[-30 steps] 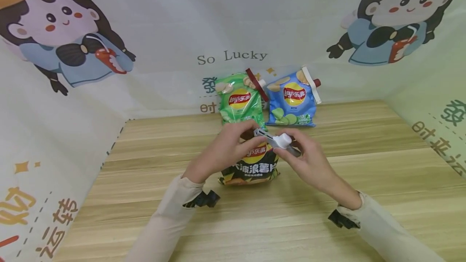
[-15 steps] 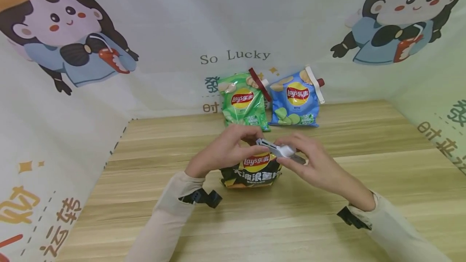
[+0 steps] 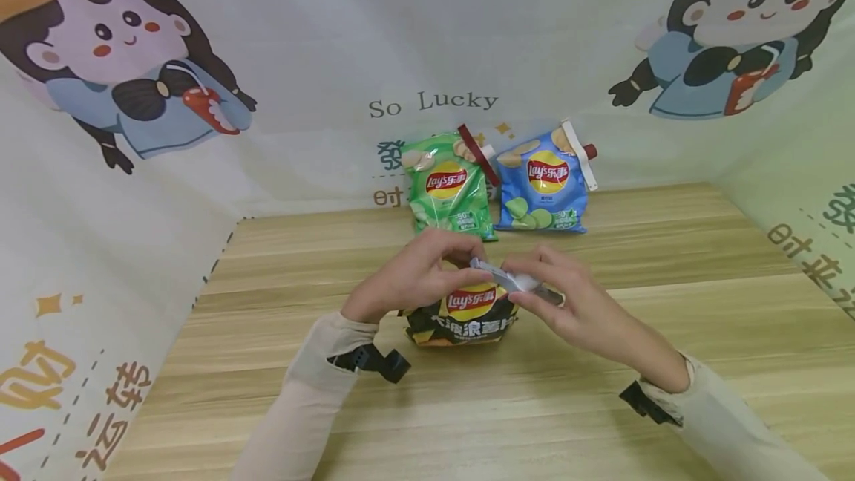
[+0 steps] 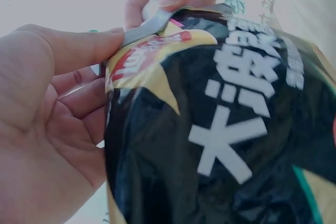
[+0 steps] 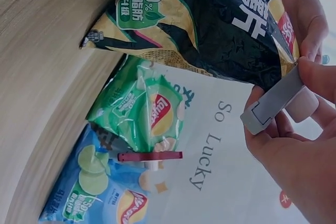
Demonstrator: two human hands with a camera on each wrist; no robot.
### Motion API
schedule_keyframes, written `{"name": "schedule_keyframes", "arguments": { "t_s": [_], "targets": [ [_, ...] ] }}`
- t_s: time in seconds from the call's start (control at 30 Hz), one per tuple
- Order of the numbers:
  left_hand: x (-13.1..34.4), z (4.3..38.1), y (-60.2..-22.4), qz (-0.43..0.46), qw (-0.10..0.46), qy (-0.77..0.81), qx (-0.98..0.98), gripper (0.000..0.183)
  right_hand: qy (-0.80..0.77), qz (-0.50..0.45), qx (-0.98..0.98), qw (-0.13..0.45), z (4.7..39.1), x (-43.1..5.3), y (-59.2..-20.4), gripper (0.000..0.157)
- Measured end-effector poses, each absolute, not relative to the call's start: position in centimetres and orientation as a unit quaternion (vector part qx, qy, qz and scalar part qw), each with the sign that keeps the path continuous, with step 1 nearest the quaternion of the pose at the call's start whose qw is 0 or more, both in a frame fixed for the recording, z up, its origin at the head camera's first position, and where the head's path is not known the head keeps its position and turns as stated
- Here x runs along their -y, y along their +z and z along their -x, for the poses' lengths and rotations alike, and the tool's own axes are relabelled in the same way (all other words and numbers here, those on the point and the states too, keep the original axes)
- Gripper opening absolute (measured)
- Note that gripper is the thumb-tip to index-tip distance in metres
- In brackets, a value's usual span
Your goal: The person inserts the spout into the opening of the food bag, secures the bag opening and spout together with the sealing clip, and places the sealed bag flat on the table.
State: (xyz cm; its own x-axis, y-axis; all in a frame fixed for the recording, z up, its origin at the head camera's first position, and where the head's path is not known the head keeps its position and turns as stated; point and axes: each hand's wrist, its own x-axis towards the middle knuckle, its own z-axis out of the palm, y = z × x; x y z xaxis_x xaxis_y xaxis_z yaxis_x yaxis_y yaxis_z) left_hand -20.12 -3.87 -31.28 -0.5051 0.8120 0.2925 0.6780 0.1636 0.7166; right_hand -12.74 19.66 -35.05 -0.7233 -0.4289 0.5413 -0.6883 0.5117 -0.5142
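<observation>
A grey bag clip (image 3: pixel 496 273) with a white spout cap (image 5: pixel 303 104) lies along the top edge of a black Lay's chip bag (image 3: pixel 467 321). My left hand (image 3: pixel 417 273) pinches the clip's left end and the bag's top corner, thumb on the near side and fingers behind. At the other end, my right hand (image 3: pixel 577 299) grips the clip around the cap, with the thumb on the near side. In the right wrist view the grey clip (image 5: pixel 273 103) runs past the bag's edge between thumb and fingers. The bag stands upright on the table, its top tipped toward me.
Behind the black bag, a green Lay's bag (image 3: pixel 446 184) with a dark red clip (image 3: pixel 478 154) leans on the printed backdrop (image 3: pixel 300 147). Right of it leans a blue Lay's bag (image 3: pixel 542 184) with a white clip (image 3: pixel 580 156). The wooden table (image 3: pixel 280 280) spreads around them.
Both hands and the clip have come down a little toward me, and the black bag's top has tipped nearer. The white cap has turned partly behind my right fingers. The view has shifted slightly.
</observation>
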Motion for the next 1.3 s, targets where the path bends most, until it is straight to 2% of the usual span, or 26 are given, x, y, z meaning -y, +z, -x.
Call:
{"name": "schedule_keyframes", "arguments": {
  "t_s": [0.1,0.3,0.4,0.53,0.83,1.13,1.3],
  "targets": [
    [3.7,20.3,-31.4,-0.485,0.071,0.423,-0.762,0.009,0.386,-0.311,0.853,0.162,12.9,-19.7,-35.0,0.034],
    [3.6,20.5,-31.6,-0.461,0.045,0.424,-0.779,0.009,0.403,-0.255,0.87,0.123,13.1,-19.9,-34.7,0.045],
    [3.8,20.4,-31.7,-0.452,0.038,0.42,-0.786,0.009,0.406,-0.25,0.872,0.115,13.3,-20.0,-34.7,0.04],
    [4.0,20.5,-31.6,-0.45,0.028,0.407,-0.795,0.01,0.417,-0.253,0.864,0.123,13.4,-20.0,-34.9,0.035],
    [4.5,20.1,-30.9,-0.45,0.029,0.308,-0.838,0.022,0.443,-0.228,0.855,0.144,13.4,-20.0,-35.1,0.041],
    [7.1,20.2,-31.6,-0.428,0.011,0.355,-0.831,0.016,0.452,-0.224,0.859,0.086,14.2,-18.8,-36.4,0.054],
    [10.5,21.2,-31.6,-0.388,-0.013,0.389,-0.835,0.024,0.466,-0.24,0.851,0.03,15.2,-17.0,-37.6,0.056]
  ]
}}
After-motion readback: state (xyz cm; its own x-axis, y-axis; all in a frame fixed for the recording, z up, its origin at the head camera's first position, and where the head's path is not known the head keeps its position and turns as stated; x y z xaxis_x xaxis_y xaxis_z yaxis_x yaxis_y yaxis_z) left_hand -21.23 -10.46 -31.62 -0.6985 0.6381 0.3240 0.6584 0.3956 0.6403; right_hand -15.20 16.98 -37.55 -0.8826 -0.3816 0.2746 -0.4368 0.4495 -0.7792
